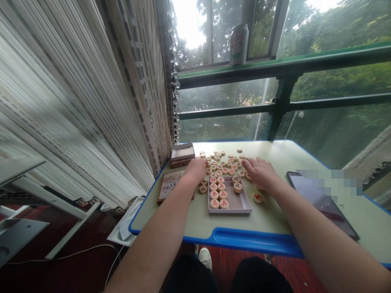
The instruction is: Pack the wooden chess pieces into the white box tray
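- Saw game pieces [225, 170] scattered beyond a shallow box [235, 207]; inside, saw red-marked ones [224, 203] in two left columns, dark-marked ones [237, 187] far right.
- Found left hand [197, 168] at the scatter's left, fingers curled, couldn't tell whether gripping; right hand [260, 171] opposite, fingers loosely open.
- Spotted room in the box's near right, and before the blue table rim [244, 237].
- Noticed tablet [317, 203], rail-top can [239, 44].

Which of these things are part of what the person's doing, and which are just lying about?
Seemingly in use:
- round game pieces, with the left hand and right hand among or beside them
- shallow tray, partly filled with pieces

Apparently just lying about:
- dark tablet or phone
- drink can by the window
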`<action>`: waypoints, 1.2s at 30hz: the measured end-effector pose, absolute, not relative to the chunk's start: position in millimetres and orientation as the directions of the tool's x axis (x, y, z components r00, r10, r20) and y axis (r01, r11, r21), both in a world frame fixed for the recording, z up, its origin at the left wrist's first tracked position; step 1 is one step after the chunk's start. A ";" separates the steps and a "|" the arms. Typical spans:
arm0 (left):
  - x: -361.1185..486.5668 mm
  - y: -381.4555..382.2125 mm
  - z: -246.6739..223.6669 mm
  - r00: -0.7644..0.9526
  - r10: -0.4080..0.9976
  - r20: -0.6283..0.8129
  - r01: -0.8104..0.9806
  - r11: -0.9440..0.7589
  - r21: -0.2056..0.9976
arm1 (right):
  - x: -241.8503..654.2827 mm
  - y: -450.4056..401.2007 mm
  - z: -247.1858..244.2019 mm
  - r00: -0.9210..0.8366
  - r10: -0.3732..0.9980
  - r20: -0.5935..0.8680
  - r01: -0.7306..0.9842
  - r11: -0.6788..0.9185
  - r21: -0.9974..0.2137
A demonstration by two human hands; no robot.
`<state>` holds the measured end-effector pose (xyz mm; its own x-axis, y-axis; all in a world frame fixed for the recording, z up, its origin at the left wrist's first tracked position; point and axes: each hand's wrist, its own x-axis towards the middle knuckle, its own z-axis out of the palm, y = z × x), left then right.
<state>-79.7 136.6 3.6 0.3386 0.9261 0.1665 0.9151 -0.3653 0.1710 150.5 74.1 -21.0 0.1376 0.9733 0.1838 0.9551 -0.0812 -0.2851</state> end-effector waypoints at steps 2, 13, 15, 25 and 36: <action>-79.0 137.8 3.1 0.341 0.925 0.166 0.914 -0.368 0.173 | 148.5 74.8 -20.6 0.179 0.969 0.170 0.941 -0.118 -0.318; -89.1 157.0 -7.7 0.157 0.987 0.040 0.741 -0.145 0.656 | 134.9 67.4 -12.4 0.155 0.969 0.192 0.867 -0.041 -0.497; -92.4 160.0 -7.6 0.124 0.992 -0.029 0.681 -0.064 0.729 | 134.5 69.9 -14.4 0.142 0.967 0.209 0.875 -0.024 -0.483; -92.0 161.0 -2.8 0.110 0.994 0.006 0.588 -0.070 0.806 | 138.8 76.3 -16.1 0.148 0.956 0.253 0.931 -0.049 -0.361; -105.2 126.1 35.3 0.317 0.943 -0.102 0.948 -0.313 0.049 | 140.4 75.0 -13.3 0.159 0.945 0.284 0.931 -0.047 -0.362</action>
<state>-105.2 126.1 35.3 0.3169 0.9429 -0.1023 0.9484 -0.3134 0.0493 140.4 75.0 -13.3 0.1586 0.9455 0.2845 0.9311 -0.0474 -0.3617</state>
